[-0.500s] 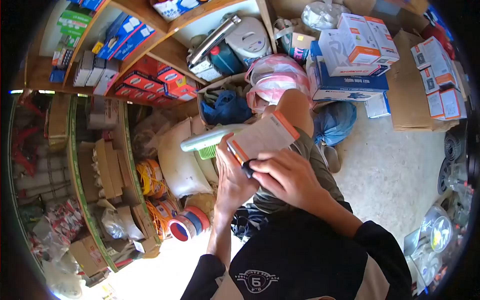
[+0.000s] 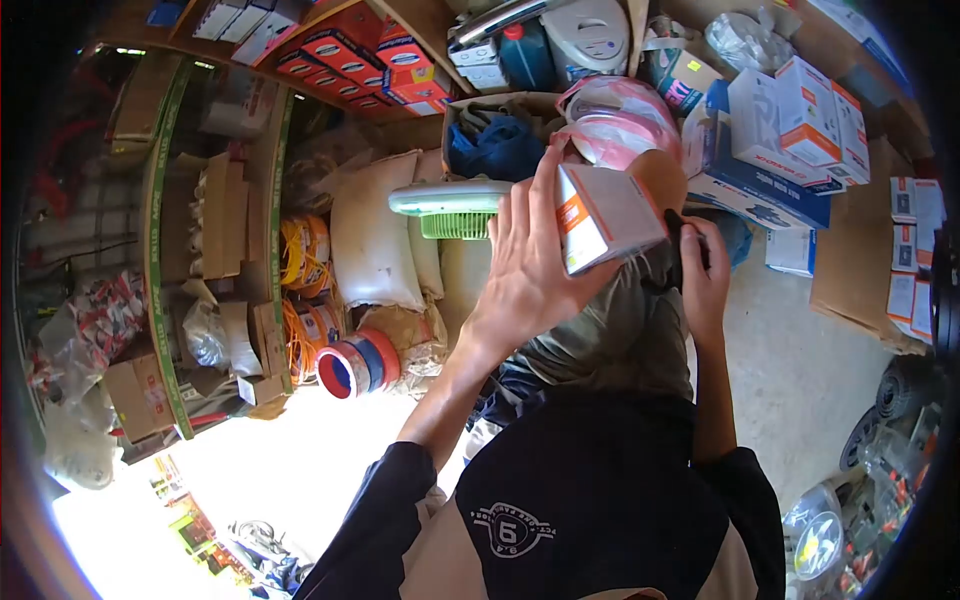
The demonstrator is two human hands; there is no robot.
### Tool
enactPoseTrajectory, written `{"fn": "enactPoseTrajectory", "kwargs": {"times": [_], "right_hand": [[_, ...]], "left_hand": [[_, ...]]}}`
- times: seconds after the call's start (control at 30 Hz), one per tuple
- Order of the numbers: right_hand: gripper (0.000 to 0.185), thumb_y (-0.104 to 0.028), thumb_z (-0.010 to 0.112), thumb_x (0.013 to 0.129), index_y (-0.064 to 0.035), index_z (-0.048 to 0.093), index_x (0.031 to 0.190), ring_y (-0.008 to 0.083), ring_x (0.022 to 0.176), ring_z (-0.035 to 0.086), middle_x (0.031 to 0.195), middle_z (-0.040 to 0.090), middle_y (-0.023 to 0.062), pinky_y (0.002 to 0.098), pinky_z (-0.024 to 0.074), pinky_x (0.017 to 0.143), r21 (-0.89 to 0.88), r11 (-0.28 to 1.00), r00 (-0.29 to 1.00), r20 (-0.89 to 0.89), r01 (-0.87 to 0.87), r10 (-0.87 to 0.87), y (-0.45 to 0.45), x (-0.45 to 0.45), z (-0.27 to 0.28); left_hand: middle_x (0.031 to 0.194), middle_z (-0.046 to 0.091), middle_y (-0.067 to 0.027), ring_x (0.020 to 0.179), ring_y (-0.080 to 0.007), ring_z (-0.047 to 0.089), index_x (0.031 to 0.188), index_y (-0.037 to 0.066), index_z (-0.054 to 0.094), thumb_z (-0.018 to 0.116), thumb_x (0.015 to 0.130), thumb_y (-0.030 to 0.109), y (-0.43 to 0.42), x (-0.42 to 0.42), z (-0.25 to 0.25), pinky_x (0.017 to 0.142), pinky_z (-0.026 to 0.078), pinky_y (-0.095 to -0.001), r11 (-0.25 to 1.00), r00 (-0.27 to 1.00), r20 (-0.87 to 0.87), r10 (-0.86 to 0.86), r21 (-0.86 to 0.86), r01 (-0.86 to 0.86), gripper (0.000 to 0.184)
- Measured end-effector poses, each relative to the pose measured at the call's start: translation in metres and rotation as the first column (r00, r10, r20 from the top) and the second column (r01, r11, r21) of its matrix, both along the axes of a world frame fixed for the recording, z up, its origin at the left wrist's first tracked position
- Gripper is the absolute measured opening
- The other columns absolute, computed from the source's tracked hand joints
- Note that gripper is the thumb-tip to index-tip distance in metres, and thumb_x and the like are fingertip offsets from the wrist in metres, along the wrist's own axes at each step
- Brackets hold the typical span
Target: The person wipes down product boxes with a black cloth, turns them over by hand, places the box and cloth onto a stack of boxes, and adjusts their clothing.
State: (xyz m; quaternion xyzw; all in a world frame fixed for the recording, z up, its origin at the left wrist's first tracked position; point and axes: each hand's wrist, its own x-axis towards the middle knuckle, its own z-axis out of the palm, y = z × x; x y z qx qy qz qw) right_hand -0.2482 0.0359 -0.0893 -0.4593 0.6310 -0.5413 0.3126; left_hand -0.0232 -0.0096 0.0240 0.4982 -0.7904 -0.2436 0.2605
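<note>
A small white and orange cardboard box (image 2: 615, 210) is held up in front of my knee. My left hand (image 2: 530, 255) grips it from the left, fingers along its top edge and thumb side beneath. At the box's right side, my right hand (image 2: 706, 275) is closed, its fingers curled around a small black object (image 2: 674, 222) whose kind I cannot make out. The black object's end is close to the box's right edge; whether they touch is unclear. Just beyond my left fingers is a white and green plastic thing with a grille (image 2: 450, 205).
Several white and orange boxes (image 2: 810, 110) are stacked on a blue box (image 2: 750, 185) at upper right, beside a large brown carton (image 2: 865, 265). Shelves with green edging (image 2: 165, 250) stand at left. Tape rolls (image 2: 360, 362) and a white sack (image 2: 370, 240) sit nearby.
The box has turned so that other faces show, and moved right in view. My right hand has drawn away to the box's right side with the black object. The camera view has shifted.
</note>
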Motion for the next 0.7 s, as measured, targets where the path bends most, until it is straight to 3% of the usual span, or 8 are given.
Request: {"fn": "enactPoseTrajectory", "kwargs": {"times": [0.1,0.27,0.3,0.37,0.47,0.53,0.57,0.7], "right_hand": [[0.022,-0.020,0.057,0.106,-0.0003,0.066,0.110,0.0087,0.091,0.055,0.099,0.064,0.0015,0.0244,0.0444,0.083,0.097,0.992,0.972,0.215,0.078,-0.098,0.006,0.002,-0.008],[0.026,-0.024,0.056,0.106,-0.0013,0.067,0.111,0.0070,0.088,0.054,0.097,0.064,-0.0002,0.0236,0.0441,0.079,0.184,0.970,0.961,0.193,0.161,-0.196,0.015,-0.007,-0.019],[0.026,-0.024,0.056,0.106,-0.0013,0.068,0.111,0.0070,0.087,0.054,0.096,0.064,-0.0004,0.0239,0.0445,0.078,0.209,0.961,0.954,0.199,0.183,-0.225,0.016,-0.007,-0.020],[0.027,-0.026,0.058,0.105,-0.0009,0.067,0.112,0.0100,0.085,0.058,0.095,0.066,0.0029,0.0263,0.0467,0.077,0.253,0.938,0.945,0.162,0.237,-0.283,0.018,-0.010,-0.026],[0.021,-0.019,0.063,0.101,-0.0006,0.067,0.110,0.0190,0.088,0.063,0.094,0.068,0.0104,0.0323,0.0496,0.082,0.101,0.972,0.975,0.051,0.211,-0.217,0.009,0.000,-0.020],[0.016,-0.015,0.064,0.099,-0.0008,0.066,0.108,0.0254,0.093,0.066,0.097,0.068,0.0134,0.0347,0.0501,0.084,-0.032,0.986,0.986,-0.033,0.163,-0.164,0.000,0.009,-0.013],[0.016,-0.014,0.064,0.099,-0.0009,0.066,0.107,0.0277,0.093,0.067,0.098,0.068,0.0144,0.0354,0.0501,0.084,-0.102,0.985,0.987,-0.056,0.142,-0.148,-0.004,0.015,-0.005],[0.013,-0.010,0.065,0.096,-0.0015,0.065,0.106,0.0374,0.090,0.064,0.100,0.066,0.0181,0.0411,0.0496,0.081,-0.262,0.963,0.971,-0.203,0.070,-0.125,-0.017,0.032,0.023]], "left_hand": [[0.145,0.036,-0.0272,0.127,-0.0448,0.049,0.157,0.003,0.023,0.091,0.071,0.024,-0.004,0.004,-0.007,0.108,0.042,-0.0497,0.998,0.999,-0.018,0.044,-0.046,-0.044,0.111],[0.156,0.018,-0.0258,0.125,-0.0482,0.055,0.152,0.015,0.037,0.092,0.071,0.030,-0.008,0.015,0.004,0.099,0.054,-0.0518,0.999,0.997,0.076,0.025,0.029,-0.027,0.100],[0.158,0.018,-0.0291,0.114,-0.0571,0.058,0.153,0.023,0.035,0.090,0.072,0.028,-0.007,0.017,0.010,0.088,0.058,-0.0551,0.998,0.997,0.078,0.027,0.053,-0.032,0.098],[0.162,0.011,-0.0287,0.120,-0.0538,0.057,0.156,0.014,0.029,0.094,0.067,0.024,-0.007,0.022,0.017,0.091,0.059,-0.0519,0.997,0.987,0.159,-0.012,0.072,0.000,0.110],[0.162,0.015,-0.0271,0.131,-0.0472,0.051,0.157,0.003,0.019,0.096,0.061,0.014,-0.007,0.034,0.012,0.099,0.057,-0.0484,0.987,0.983,0.165,-0.082,0.147,0.058,0.124],[0.155,0.029,-0.0263,0.134,-0.0461,0.047,0.154,0.001,0.023,0.096,0.060,0.011,-0.003,0.046,-0.014,0.103,0.053,-0.0470,0.989,0.996,0.026,-0.082,0.128,0.078,0.119],[0.141,0.041,-0.0247,0.129,-0.0447,0.050,0.146,-0.001,0.031,0.095,0.063,0.011,-0.003,0.051,-0.024,0.102,0.050,-0.0482,0.996,0.996,0.052,-0.070,0.054,0.067,0.105],[0.130,0.045,-0.0225,0.119,-0.0442,0.054,0.138,0.001,0.037,0.092,0.065,0.012,0.010,0.041,-0.002,0.096,0.050,-0.0504,0.995,0.999,0.020,-0.027,0.093,0.025,0.092]]}}
